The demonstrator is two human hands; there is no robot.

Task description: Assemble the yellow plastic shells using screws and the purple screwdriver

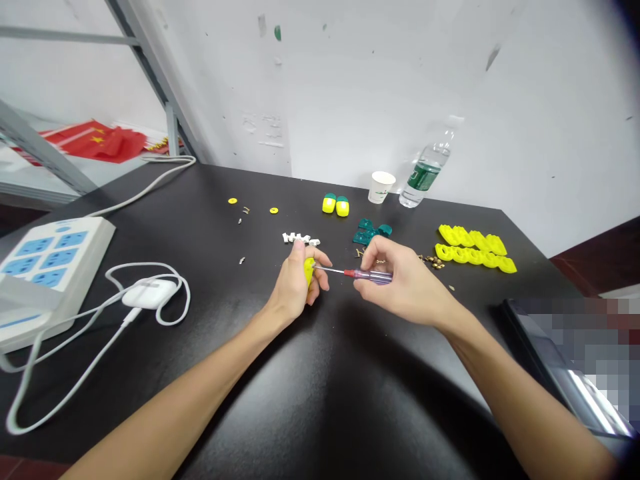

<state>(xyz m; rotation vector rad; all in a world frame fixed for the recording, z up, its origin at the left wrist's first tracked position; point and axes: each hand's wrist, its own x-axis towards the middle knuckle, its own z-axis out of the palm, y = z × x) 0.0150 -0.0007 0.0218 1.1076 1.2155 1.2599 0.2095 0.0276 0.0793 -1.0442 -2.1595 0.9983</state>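
Note:
My left hand [295, 283] is closed around a yellow plastic shell [309, 269], mostly hidden by the fingers. In my right hand [400, 280] is a screwdriver [373, 275] with a clear purplish handle and a red collar. Its thin shaft points left, and the tip meets the yellow shell or lies very close to it. Just beyond my left hand is a row of small white plastic parts [299, 238]. Dark green plastic pieces [367, 233] lie behind my right hand, with small brass-coloured parts [435, 262] to its right.
Two rows of yellow shells [475, 257] lie at right. Two yellow-and-green pieces [335, 205], a paper cup [381, 187] and a water bottle [425, 170] stand at the back. At left are a power strip [95, 247] and a white charging case [150, 293] with looping cables.

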